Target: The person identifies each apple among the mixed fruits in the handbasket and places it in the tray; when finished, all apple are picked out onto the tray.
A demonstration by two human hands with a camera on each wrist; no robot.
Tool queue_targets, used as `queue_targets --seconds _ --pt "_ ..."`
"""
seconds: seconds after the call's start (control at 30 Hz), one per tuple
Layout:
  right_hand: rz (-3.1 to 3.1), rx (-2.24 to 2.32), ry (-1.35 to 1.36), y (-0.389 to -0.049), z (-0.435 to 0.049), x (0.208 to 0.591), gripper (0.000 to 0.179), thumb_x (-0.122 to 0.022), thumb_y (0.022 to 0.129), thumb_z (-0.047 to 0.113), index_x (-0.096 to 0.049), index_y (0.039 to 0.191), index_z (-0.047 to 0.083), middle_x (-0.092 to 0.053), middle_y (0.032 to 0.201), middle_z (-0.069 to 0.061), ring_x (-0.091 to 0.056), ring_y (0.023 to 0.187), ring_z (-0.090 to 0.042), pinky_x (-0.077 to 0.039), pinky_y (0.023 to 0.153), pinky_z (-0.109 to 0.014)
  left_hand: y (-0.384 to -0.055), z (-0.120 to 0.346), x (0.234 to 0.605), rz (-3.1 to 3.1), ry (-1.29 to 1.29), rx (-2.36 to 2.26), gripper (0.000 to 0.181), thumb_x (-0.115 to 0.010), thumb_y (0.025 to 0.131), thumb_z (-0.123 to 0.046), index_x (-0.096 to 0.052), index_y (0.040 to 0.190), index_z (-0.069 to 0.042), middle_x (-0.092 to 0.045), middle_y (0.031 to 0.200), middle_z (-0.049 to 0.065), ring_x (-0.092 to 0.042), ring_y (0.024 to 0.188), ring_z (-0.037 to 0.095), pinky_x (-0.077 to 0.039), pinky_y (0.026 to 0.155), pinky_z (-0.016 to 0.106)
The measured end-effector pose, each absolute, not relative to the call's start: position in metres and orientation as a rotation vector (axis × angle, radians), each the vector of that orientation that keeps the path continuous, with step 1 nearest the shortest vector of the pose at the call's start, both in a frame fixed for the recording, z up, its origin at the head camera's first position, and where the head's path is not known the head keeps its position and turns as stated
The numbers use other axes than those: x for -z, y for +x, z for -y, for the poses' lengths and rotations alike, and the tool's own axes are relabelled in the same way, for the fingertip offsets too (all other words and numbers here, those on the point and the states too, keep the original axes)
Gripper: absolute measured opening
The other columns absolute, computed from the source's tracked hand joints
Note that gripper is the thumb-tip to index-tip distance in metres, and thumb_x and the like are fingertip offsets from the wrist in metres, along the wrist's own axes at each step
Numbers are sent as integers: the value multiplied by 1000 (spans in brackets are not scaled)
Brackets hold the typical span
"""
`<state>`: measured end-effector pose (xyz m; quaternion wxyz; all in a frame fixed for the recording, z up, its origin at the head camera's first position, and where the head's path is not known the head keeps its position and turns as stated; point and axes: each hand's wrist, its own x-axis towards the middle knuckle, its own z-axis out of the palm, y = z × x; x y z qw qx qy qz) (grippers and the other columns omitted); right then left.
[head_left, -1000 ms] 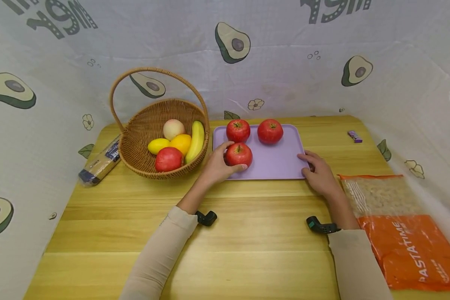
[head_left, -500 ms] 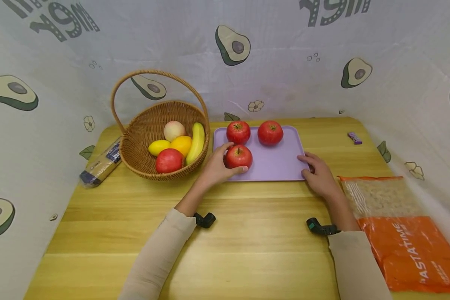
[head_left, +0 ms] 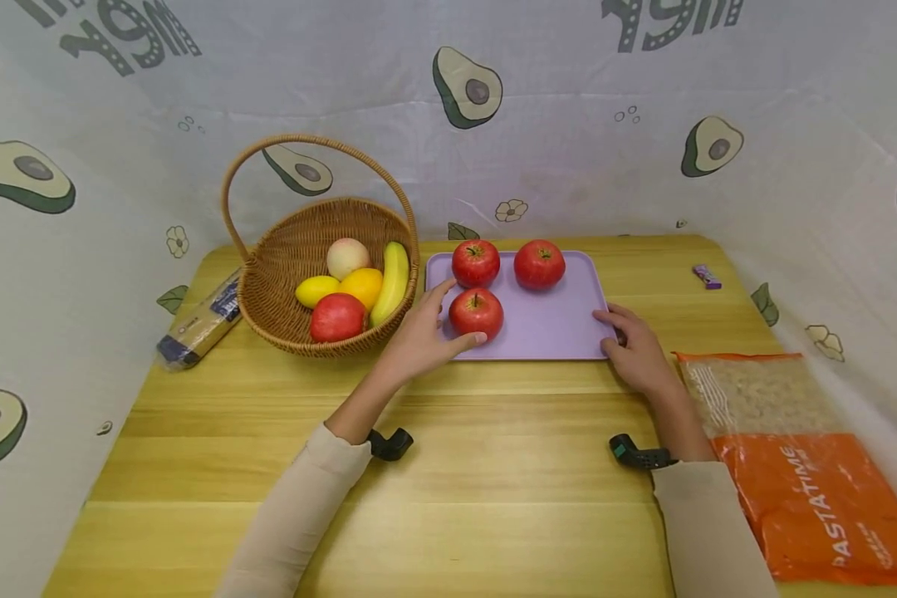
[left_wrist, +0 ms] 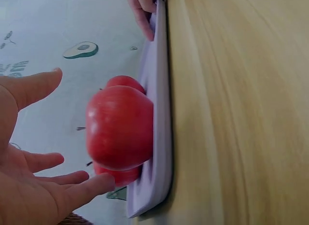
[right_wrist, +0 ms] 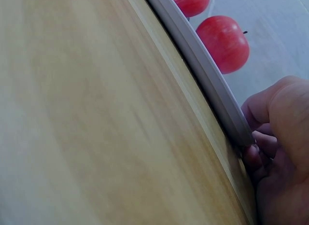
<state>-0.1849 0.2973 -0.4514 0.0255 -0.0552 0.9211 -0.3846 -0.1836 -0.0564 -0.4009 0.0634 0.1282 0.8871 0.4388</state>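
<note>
A lilac tray (head_left: 556, 328) carries three red apples: a front-left apple (head_left: 476, 316), a back-left apple (head_left: 476, 263) and a back-right apple (head_left: 540, 266). My left hand (head_left: 417, 339) is beside the front-left apple, thumb and fingers spread around its left side. In the left wrist view there is a gap between the hand (left_wrist: 29, 186) and that apple (left_wrist: 120, 128), which rests on the tray. At the tray's right edge, my right hand (head_left: 638, 349) holds the rim. The right wrist view shows that hand (right_wrist: 289, 133) pinching the tray's corner between thumb and fingers.
Left of the tray stands a wicker basket (head_left: 287, 249) holding a peach, a banana, a red fruit and several yellow or orange fruits. A packaged item (head_left: 203, 325) lies behind its left side. An orange pasta bag (head_left: 815, 490) and a small purple wrapper (head_left: 707, 276) lie at the right.
My left hand has let go of the front-left apple and drawn slightly left, its fingers spreading. That apple stays on the tray. The right hand keeps its hold on the tray's edge.
</note>
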Motion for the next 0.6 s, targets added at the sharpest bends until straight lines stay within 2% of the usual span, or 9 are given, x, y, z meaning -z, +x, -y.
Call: queue_targets --seconds 0.2,0.37,0.6 --pt "-2839 1193 -154 -184 -297 451 50 -48 98 -1 -48 147 -9 -29 163 -30 -33 145 -53 -34 113 -67 -168 70 385 -2631 478 -1565 76 -80 90 -38 -47 153 -12 -53 154 6 -59 136 26 -50 111 39" --pt "-2841 1189 -152 -184 -298 453 50 -47 98 0 -48 147 -8 -29 163 -30 -31 147 -55 -30 115 -70 -161 90 373 -2576 581 -1853 61 -82 90 -29 -58 144 -13 -64 141 2 -65 126 19 -54 106 39" --pt "-2840 1186 -156 -185 -300 455 50 -48 98 0 -48 148 -8 -29 163 -29 -30 147 -54 -30 115 -69 -158 128 363 -2644 571 -1950 54 -83 89 -22 -62 139 -12 -65 137 6 -64 125 25 -53 107 34"
